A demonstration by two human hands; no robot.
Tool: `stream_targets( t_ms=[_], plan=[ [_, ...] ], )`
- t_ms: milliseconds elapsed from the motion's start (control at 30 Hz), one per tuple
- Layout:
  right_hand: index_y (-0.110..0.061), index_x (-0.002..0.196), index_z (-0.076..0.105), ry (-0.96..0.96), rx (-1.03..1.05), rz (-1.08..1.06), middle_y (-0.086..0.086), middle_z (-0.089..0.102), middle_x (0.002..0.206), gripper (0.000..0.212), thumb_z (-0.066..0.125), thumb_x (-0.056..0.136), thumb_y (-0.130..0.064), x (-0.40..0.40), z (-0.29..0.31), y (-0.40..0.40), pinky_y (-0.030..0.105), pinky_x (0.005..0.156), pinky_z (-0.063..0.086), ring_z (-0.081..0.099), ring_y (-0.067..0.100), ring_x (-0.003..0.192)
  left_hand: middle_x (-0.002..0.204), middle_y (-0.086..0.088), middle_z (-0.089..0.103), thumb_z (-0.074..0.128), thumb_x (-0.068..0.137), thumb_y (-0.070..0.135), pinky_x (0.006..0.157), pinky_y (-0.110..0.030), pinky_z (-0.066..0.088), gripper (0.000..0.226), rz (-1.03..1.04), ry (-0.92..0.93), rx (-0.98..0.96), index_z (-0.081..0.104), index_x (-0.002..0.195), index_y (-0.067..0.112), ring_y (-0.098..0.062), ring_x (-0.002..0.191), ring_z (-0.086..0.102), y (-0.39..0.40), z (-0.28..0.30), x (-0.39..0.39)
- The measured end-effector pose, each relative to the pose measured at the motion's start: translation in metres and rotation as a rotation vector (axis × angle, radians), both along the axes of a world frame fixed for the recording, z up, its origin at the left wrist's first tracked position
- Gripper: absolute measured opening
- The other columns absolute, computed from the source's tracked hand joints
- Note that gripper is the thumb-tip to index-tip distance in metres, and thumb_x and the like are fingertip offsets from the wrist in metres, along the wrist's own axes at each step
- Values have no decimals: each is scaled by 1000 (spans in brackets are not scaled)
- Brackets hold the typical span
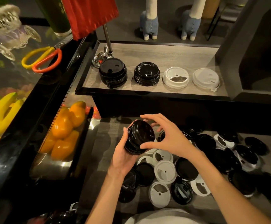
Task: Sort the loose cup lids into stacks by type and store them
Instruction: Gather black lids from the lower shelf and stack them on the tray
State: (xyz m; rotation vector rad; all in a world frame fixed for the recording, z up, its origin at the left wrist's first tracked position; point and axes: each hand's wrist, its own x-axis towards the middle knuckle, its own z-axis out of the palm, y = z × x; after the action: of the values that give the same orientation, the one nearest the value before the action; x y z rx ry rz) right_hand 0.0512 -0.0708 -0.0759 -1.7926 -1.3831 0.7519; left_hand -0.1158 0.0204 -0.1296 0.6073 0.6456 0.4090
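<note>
glossy black plastic lids (138, 137), matt woodgrain shelf (147, 50)

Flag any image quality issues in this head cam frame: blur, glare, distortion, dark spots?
Head view: warm, dim light; the glass ornament top left is motion-blurred; wide-angle bending curves the shelf edges; glare on the steel tray under the oranges; loose black lids at right merge into shadow; the black lid stack in the left hand stays sharp.
</note>
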Motion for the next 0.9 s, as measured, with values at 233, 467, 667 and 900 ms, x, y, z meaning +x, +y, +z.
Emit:
stream_targets(
  t_ms=[233,467,667,900],
  plan=[
    [-44,148,45,-86,-63,215,-27,45,145,90,93,72,-40,11,13,5,36,118,38,41,1,140,137,-15,66,33,100,58,106,-46,48,63,-8,35,2,76,123,18,-29,127,63,-1,3,-1],
    [-44,145,48,-121,-91,295,-28,43,146,85,93,73,-40,15,18,7,43,124,30,37,-1,141,138,-18,64,40,93,63,109,-50,44,69,-5,54,-24,66,133,13,-34,129,62,-1,2,0],
    [-48,141,44,-167,-139,297,-26,50,139,82,91,73,-46,15,22,11,32,114,40,43,-1,134,135,-17,67,33,96,67,105,-49,48,71,-13,71,-35,69,130,16,-31,127,64,1,9,2],
    [-44,136,50,80,-42,-73,-18,63,128,76,88,72,-54,10,11,8,23,101,53,62,-3,118,137,-19,65,30,108,43,95,-56,54,53,68,27,-43,60,139,12,-35,128,62,5,15,10]
  ],
)
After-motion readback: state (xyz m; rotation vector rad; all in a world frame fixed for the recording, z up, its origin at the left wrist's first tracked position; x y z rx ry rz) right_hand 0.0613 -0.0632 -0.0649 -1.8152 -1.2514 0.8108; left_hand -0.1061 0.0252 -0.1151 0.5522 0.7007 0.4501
